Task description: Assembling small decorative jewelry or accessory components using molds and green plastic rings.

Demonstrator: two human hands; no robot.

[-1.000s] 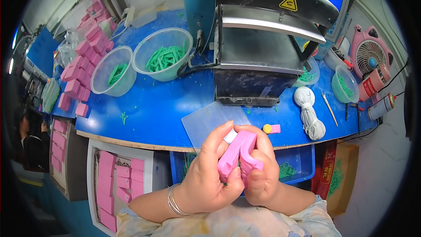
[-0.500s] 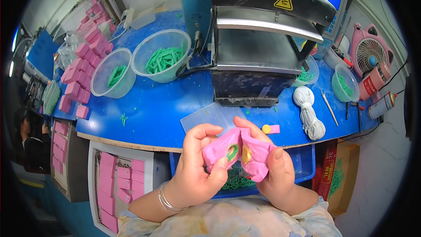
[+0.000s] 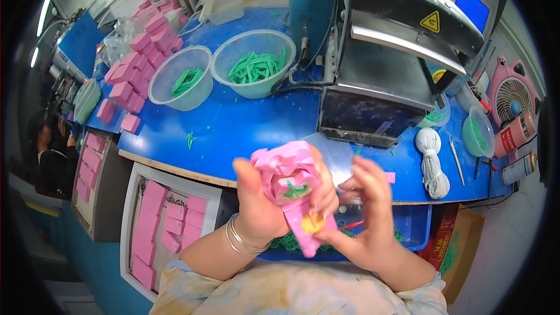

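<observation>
the left hand (image 3: 262, 210) is gripping a soft pink rubbery mould (image 3: 290, 184), its fingers closed around the bunched upper part while a small green plastic piece (image 3: 296, 190) is showing in the fold. the right hand (image 3: 367, 221) is sitting just beside it, fingers half open and spread, the lower ones touching the mould's hanging flap, where a yellow spot (image 3: 314, 222) is showing. the mould is being held in the air below the edge of the blue tabletop (image 3: 245, 122), close to the body. it is looking light, floppy and stretchy, bending easily, so taking it by the thick edges rather than the thin flap is probably safest; the green piece is looking thin and easy to snap. beyond the fingers, a grey metal press machine (image 3: 391, 58) is standing, and to their upper left two clear plastic bowls (image 3: 245, 64) are holding green strips, next to stacked pink blocks (image 3: 134, 64). to the upper right, a white cloth bundle (image 3: 433, 160) is lying.
</observation>
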